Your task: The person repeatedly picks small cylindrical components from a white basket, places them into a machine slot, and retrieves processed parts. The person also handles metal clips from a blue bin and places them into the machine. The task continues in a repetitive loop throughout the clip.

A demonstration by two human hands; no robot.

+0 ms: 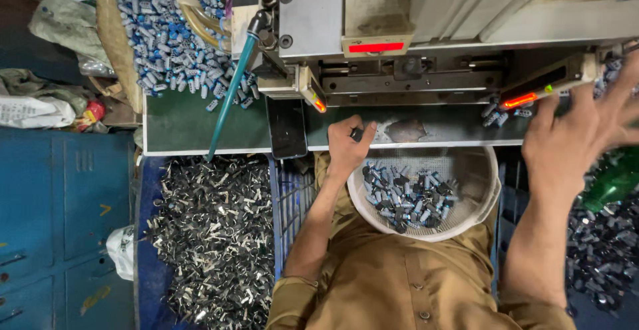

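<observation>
Workshop: press machine (399, 37), heaped metal parts (213, 237)

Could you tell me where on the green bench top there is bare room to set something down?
The green bench top is bare between the pile of blue-and-white parts and the dark phone, crossed only by the teal hose. A narrower bare strip lies right of the left hand, around the dark stain. Near the right hand, loose parts crowd it.

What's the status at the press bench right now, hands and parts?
Left hand pinching small dark part. Right hand open, fingers spread, blurred. Basket of parts on lap. Nothing blocking.
</observation>
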